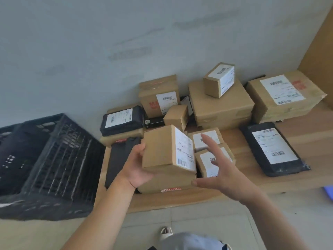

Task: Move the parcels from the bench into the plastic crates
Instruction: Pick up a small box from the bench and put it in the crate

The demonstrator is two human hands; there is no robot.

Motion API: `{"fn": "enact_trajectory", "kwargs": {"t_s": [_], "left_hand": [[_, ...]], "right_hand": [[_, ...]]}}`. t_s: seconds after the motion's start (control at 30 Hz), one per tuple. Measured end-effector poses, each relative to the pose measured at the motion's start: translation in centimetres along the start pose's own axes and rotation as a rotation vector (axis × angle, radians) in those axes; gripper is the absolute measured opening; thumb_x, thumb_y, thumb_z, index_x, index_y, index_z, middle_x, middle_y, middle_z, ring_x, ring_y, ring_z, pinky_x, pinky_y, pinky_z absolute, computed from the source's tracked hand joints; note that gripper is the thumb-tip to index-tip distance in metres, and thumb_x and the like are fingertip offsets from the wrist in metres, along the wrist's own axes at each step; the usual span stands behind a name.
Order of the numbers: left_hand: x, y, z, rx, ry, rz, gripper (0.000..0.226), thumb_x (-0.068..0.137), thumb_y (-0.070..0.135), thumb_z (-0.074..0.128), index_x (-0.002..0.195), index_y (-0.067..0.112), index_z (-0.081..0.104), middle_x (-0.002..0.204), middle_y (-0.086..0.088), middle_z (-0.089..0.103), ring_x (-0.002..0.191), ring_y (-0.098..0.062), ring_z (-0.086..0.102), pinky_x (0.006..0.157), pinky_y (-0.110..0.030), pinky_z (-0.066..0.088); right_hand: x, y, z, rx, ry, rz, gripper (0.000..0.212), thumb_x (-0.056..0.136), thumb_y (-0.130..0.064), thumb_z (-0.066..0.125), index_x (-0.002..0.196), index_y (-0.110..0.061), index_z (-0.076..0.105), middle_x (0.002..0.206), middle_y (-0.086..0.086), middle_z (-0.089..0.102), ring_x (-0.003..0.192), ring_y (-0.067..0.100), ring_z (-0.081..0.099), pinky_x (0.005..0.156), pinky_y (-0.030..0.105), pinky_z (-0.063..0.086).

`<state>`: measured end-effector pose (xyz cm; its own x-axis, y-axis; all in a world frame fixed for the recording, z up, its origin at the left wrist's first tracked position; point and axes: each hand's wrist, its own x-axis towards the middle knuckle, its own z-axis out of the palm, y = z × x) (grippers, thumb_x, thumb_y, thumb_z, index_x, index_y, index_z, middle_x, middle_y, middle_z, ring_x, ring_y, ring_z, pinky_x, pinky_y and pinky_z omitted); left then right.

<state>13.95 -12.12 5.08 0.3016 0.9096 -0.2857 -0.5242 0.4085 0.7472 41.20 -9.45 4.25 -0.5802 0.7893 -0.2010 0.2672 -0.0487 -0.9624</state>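
Observation:
My left hand (134, 164) grips a small brown cardboard parcel (162, 147) with a white barcode label, lifted and tilted above the wooden bench (252, 181). My right hand (221, 170) hovers just right of that parcel with fingers spread, holding nothing. A black plastic crate (54, 163) stands left of the bench, its inside hidden from here. Several more cardboard boxes and black mailer bags lie on the bench behind and beside my hands.
A large taped box (221, 107) carries a smaller box (219, 79). Another labelled box (284, 96) sits far right, a black mailer bag (273, 148) in front of it. A black bag (122, 118) lies by the crate. The wall runs behind; tiled floor lies below.

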Motion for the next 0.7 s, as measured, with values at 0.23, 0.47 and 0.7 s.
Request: {"fn": "enact_trajectory", "kwargs": {"t_s": [0.23,0.47,0.7], "left_hand": [[-1.6,-4.3,0.1,-0.169,-0.09,0.07,0.08,0.095,0.067,0.049,0.156,0.015,0.042,0.158,-0.011,0.046,0.145,-0.032,0.042,0.117,-0.048,0.033],[-2.9,-2.3,-0.1,-0.31,0.045,0.071,0.088,0.091,0.063,0.061,0.16,0.015,0.036,0.166,-0.016,0.033,0.155,-0.038,0.024,0.126,-0.061,0.011],[-4.1,0.7,0.7,0.092,0.588,0.466,0.096,0.061,0.055,0.084,0.146,0.039,0.045,0.136,0.005,0.066,0.133,-0.013,0.057,0.114,-0.049,0.043]], "right_hand": [[1.3,-3.9,0.4,-0.327,-0.045,-0.205,0.101,0.07,-0.029,0.093,0.134,-0.069,0.025,0.125,-0.063,0.024,0.126,-0.029,0.023,0.096,0.009,0.033],[2.4,-5.9,2.2,-0.323,0.047,-0.186,0.089,0.068,-0.028,0.095,0.126,-0.058,0.035,0.123,-0.045,0.039,0.114,-0.03,0.034,0.087,0.002,0.036],[5.4,-6.3,7.0,-0.287,0.457,-0.077,0.1,0.065,-0.034,0.094,0.148,-0.027,0.039,0.13,-0.011,0.043,0.118,0.009,0.039,0.088,0.032,0.036]]}}
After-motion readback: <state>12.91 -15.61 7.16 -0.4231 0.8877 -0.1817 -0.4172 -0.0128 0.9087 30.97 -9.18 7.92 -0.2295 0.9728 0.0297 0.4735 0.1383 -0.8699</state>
